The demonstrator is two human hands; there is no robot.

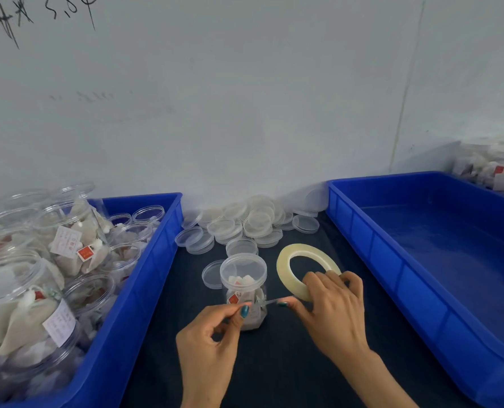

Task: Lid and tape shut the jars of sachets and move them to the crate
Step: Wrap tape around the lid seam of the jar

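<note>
A clear jar of sachets (243,285) stands upright on the dark table (274,363), with a clear lid on top. My right hand (331,310) grips a roll of clear tape (299,266) just to the right of the jar. My left hand (212,343) pinches the free end of the tape in front of the jar. A short strip of tape (270,301) stretches between the two hands. The blue crate (439,248) on the right is empty.
A blue crate (145,275) on the left holds several open jars of sachets (39,290). A pile of loose clear lids (245,225) lies behind the jar against the white wall. More sachets (492,169) lie at the far right.
</note>
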